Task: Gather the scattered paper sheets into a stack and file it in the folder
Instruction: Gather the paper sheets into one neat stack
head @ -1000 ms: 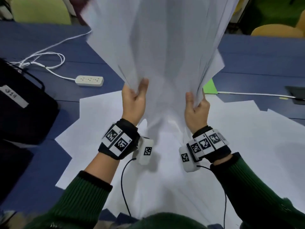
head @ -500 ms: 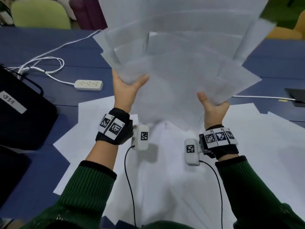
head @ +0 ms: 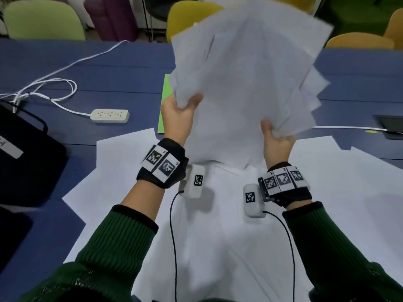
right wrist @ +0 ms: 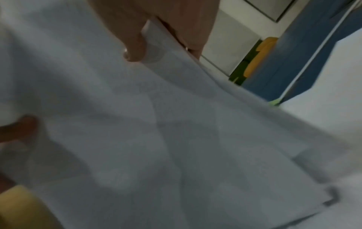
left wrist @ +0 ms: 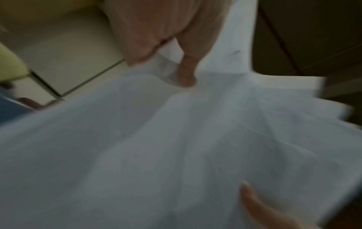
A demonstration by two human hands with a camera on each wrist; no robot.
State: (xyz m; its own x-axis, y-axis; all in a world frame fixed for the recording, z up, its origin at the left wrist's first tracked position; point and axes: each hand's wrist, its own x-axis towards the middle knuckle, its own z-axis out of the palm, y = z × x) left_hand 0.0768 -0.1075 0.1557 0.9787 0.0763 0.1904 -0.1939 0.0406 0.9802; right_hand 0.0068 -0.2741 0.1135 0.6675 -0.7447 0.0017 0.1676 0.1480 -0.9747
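Observation:
A loose, uneven bundle of white paper sheets is held up above the blue table, tilted to the right. My left hand pinches its lower left corner, thumb on the near side. My right hand grips its lower right edge. Both wrist views are blurred and filled with the bundle, each showing a thumb pressed on the paper. More white sheets lie spread over the table beneath my arms. A green folder peeks out flat behind my left hand, mostly hidden by the bundle.
A white power strip with a looping cable lies at the left. A black bag sits at the left edge. A dark device with a white cable is at the right. Green, purple and yellow chairs stand behind the table.
The bundle has swung from upright to tilted right. My hands have spread apart, the left one rising and the right one dropping. The green folder now shows left of the bundle.

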